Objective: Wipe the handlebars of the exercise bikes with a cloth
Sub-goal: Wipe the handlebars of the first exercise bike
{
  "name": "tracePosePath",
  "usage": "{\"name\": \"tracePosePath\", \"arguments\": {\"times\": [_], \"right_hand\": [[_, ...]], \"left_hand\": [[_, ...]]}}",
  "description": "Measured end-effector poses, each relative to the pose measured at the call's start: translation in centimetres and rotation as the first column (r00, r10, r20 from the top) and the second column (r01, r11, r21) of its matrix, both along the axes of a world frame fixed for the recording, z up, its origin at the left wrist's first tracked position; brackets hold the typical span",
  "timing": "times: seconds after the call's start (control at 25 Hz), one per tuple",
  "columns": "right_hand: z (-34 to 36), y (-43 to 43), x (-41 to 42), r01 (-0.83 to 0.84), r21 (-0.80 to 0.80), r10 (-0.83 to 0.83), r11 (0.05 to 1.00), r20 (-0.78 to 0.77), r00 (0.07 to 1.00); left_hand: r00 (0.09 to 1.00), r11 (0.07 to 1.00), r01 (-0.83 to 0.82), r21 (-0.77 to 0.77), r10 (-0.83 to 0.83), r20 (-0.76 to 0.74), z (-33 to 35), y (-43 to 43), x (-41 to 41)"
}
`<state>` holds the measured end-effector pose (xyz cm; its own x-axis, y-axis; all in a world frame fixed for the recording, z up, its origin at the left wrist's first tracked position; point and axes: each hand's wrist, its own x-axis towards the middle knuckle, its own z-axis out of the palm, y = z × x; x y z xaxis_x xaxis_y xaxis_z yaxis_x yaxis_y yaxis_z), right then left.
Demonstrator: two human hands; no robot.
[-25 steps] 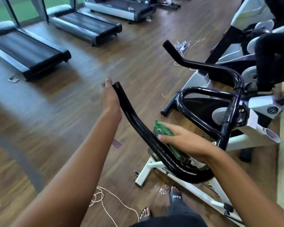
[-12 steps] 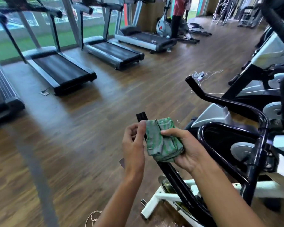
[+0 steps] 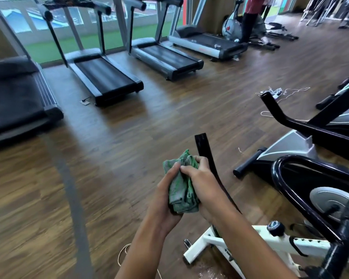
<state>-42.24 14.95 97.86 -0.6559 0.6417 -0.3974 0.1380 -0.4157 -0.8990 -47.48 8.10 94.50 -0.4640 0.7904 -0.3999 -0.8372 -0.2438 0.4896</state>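
A crumpled green cloth sits between both my hands, just left of the bike's black handlebar. My left hand cups it from the left and below. My right hand grips its upper right side with curled fingers. The near prong of the handlebar rises right behind my right hand and does not touch the cloth. The far prong and the inner loop lie to the right, on the white-framed exercise bike.
Several treadmills line the windows on the left and at the back. Another bike stands at the right edge. White cords lie on the wooden floor, and a person stands far back. Open floor lies to my left.
My right hand lifted the cloth off the handlebar and brought it left of the near prong. My left hand left the prong tip and joined it on the cloth. My view tilted up.
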Motion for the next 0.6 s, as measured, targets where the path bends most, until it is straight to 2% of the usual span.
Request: {"name": "tracePosePath", "arguments": {"times": [0.12, 0.2, 0.24, 0.36, 0.44, 0.52, 0.6], "right_hand": [[-0.5, -0.2, -0.2, -0.077, 0.307, 0.041, 0.948, 0.121, 0.992], [-1.0, -0.1, 0.5, -0.189, 0.617, 0.014, 0.764, 0.276, 0.961], [-1.2, 0.1, 1.1, -0.203, 0.705, -0.025, 0.679, 0.299, 0.954], [-1.2, 1.4, 3.5, -0.085, 0.770, -0.131, 0.633, 0.214, 0.968], [-2.1, 2.8, 5.4, -0.051, 0.788, -0.213, 0.613, 0.228, 0.950], [-3.1, 3.6, 7.1, -0.081, 0.730, -0.206, 0.679, 0.295, 0.933], [-3.9, 3.6, 7.9, -0.156, 0.635, -0.113, 0.756, 0.362, 0.925]], "left_hand": [[1.000, 1.000, -0.017, -0.013, 0.017, -0.006, -0.8, 0.5, 0.0], [0.999, 1.000, -0.022, -0.018, 0.022, -0.023, -1.4, 0.5, -0.3], [1.000, 1.000, -0.013, -0.012, 0.012, -0.024, -1.7, 0.5, -0.6], [0.999, 0.999, 0.037, -0.011, -0.038, -0.026, -2.8, 0.7, -1.6], [0.999, 0.999, 0.031, -0.030, -0.032, -0.034, -3.7, 1.8, -1.8], [0.998, 0.998, 0.013, -0.058, -0.017, -0.065, -3.7, 3.5, -1.8], [0.996, 0.999, 0.033, -0.038, -0.036, -0.079, -3.1, 5.4, -1.7]]}}
